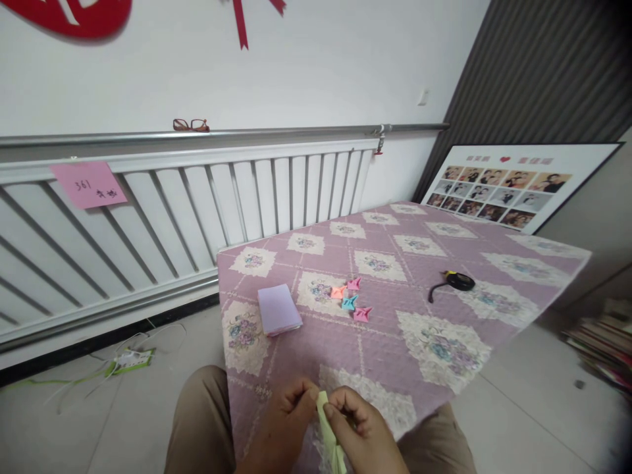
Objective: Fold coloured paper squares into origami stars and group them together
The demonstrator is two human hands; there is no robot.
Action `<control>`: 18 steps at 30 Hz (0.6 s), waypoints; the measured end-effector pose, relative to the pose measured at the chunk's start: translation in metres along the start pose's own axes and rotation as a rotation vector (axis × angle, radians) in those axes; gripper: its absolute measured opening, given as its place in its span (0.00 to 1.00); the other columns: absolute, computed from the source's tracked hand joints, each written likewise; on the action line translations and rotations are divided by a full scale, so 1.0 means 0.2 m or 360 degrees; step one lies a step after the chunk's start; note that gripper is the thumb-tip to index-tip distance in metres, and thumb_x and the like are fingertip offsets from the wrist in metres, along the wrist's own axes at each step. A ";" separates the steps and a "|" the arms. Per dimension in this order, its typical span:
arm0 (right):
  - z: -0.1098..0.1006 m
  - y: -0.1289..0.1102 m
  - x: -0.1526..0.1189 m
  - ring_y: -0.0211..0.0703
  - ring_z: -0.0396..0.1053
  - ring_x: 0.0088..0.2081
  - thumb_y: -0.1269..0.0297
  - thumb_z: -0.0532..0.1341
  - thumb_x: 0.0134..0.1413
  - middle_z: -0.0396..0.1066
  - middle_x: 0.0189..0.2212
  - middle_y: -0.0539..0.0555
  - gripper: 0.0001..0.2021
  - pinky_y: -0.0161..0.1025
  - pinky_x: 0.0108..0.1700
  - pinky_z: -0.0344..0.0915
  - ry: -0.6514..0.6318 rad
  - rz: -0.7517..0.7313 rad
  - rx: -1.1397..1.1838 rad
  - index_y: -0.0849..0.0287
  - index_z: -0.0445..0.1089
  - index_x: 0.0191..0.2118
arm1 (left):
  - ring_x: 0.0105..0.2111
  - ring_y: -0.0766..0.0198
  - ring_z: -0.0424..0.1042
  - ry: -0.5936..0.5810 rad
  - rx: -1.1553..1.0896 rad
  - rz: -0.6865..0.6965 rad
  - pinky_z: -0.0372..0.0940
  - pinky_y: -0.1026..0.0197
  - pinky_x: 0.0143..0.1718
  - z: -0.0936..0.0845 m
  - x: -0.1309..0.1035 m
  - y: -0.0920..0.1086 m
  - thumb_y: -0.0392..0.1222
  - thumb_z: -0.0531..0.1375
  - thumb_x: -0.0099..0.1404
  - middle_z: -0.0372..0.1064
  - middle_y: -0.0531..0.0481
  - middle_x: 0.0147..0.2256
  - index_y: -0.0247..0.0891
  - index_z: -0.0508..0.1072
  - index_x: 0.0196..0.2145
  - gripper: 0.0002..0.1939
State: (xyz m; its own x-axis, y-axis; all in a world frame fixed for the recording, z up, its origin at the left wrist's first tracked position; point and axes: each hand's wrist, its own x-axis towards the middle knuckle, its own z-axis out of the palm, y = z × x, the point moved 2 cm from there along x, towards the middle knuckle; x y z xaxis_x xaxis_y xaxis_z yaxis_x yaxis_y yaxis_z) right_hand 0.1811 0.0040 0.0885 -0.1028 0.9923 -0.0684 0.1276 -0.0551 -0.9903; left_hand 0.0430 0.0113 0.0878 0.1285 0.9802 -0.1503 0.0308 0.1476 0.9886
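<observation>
We hold a strip of folded yellow-green paper [327, 424] close to us, over the near part of the table. Our left hand [293, 421] pinches its upper end between thumb and fingers, and our right hand [360, 424] grips its side with the thumb pressed on top; both grips are narrow. Whether the paper touches the flowered tablecloth [323, 359] below, we cannot tell.

Ahead of our left hand lies a stack of lilac paper [279, 308], its edges slightly uneven. To the right of that, straight beyond our hands, four small folded paper shapes sit close together: an orange one [338, 292], a blue one [349, 303] and two pink ones [362, 315]. They and the stack are the nearest loose things in front of us. Farther right, well apart, rests a black tape measure [460, 282] with a strap.

Our knees, in brown trousers [200, 421], show on either side of the table corner. Past the far edge runs a white radiator [283, 197] with a pink note [89, 184] on it; glasses [201, 125] rest on the pipe [296, 137] above. A photo board [580, 161] leans at the right, and a power strip [135, 360] lies on the floor at the left.
</observation>
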 end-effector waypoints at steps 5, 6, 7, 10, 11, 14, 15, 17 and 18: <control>0.01 0.01 -0.01 0.35 0.55 0.23 0.44 0.62 0.50 0.57 0.19 0.44 0.20 0.32 0.26 0.55 0.0247 -0.0012 0.0100 0.56 0.63 0.23 | 0.29 0.66 0.59 -0.0081 -0.0224 -0.0031 0.56 0.63 0.34 0.02 0.01 -0.06 0.54 0.62 0.58 0.61 0.55 0.26 0.37 0.69 0.30 0.15; 0.01 0.01 -0.01 0.36 0.55 0.22 0.42 0.61 0.49 0.57 0.19 0.44 0.21 0.32 0.26 0.56 0.0266 -0.0001 0.0109 0.56 0.63 0.23 | 0.29 0.65 0.60 -0.0086 -0.0240 -0.0055 0.56 0.63 0.34 0.03 0.01 -0.08 0.53 0.62 0.57 0.62 0.55 0.26 0.37 0.70 0.30 0.15; 0.02 0.01 -0.01 0.36 0.56 0.22 0.40 0.61 0.48 0.57 0.19 0.44 0.22 0.32 0.26 0.56 0.0273 0.0016 0.0124 0.56 0.63 0.24 | 0.29 0.66 0.60 -0.0082 -0.0247 -0.0076 0.56 0.63 0.34 0.04 0.01 -0.09 0.54 0.63 0.56 0.62 0.56 0.26 0.37 0.70 0.30 0.16; 0.03 0.00 -0.02 0.36 0.57 0.21 0.38 0.60 0.47 0.58 0.18 0.44 0.24 0.32 0.25 0.56 0.0246 0.0054 0.0168 0.56 0.63 0.24 | 0.27 0.66 0.59 -0.0038 -0.0297 -0.0108 0.55 0.64 0.32 0.04 0.01 -0.12 0.56 0.62 0.56 0.59 0.57 0.23 0.38 0.68 0.27 0.17; 0.04 0.00 -0.02 0.36 0.57 0.21 0.38 0.60 0.48 0.59 0.18 0.44 0.24 0.32 0.25 0.56 0.0236 0.0053 0.0170 0.55 0.62 0.23 | 0.26 0.67 0.59 -0.0035 -0.0307 -0.0119 0.55 0.64 0.32 0.04 0.01 -0.13 0.55 0.62 0.57 0.59 0.57 0.23 0.38 0.68 0.27 0.16; 0.04 0.00 -0.02 0.36 0.56 0.22 0.41 0.61 0.49 0.58 0.18 0.44 0.22 0.32 0.25 0.56 0.0235 0.0021 0.0159 0.56 0.62 0.22 | 0.27 0.67 0.59 -0.0043 -0.0235 -0.0142 0.56 0.64 0.32 0.03 0.00 -0.12 0.51 0.60 0.59 0.61 0.57 0.24 0.39 0.67 0.28 0.13; 0.04 0.00 -0.02 0.36 0.56 0.22 0.42 0.61 0.49 0.58 0.18 0.44 0.22 0.31 0.25 0.55 0.0238 0.0006 0.0155 0.56 0.62 0.22 | 0.27 0.67 0.60 -0.0040 -0.0193 -0.0134 0.56 0.64 0.32 0.03 0.00 -0.12 0.50 0.59 0.59 0.61 0.57 0.25 0.39 0.67 0.28 0.12; 0.04 0.01 -0.02 0.35 0.55 0.23 0.43 0.61 0.50 0.56 0.19 0.44 0.22 0.31 0.25 0.54 0.0253 -0.0025 0.0151 0.56 0.62 0.22 | 0.27 0.67 0.59 -0.0042 -0.0133 -0.0106 0.55 0.64 0.32 0.03 0.00 -0.11 0.49 0.58 0.61 0.60 0.57 0.25 0.39 0.67 0.29 0.11; 0.04 0.01 -0.02 0.35 0.54 0.23 0.43 0.61 0.50 0.56 0.19 0.44 0.22 0.31 0.25 0.54 0.0261 -0.0036 0.0151 0.56 0.62 0.22 | 0.27 0.67 0.59 -0.0045 -0.0101 -0.0109 0.55 0.64 0.31 0.03 0.00 -0.12 0.50 0.57 0.62 0.60 0.57 0.25 0.39 0.66 0.29 0.12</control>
State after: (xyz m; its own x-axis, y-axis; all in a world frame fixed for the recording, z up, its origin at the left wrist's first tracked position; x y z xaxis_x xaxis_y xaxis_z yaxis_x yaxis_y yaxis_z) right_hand 0.1741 -0.0010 0.0854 0.0586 0.9977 -0.0329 0.0328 -0.0348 -0.9989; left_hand 0.0477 0.0068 0.0649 0.1564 0.9636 -0.2170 -0.0222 0.2231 0.9745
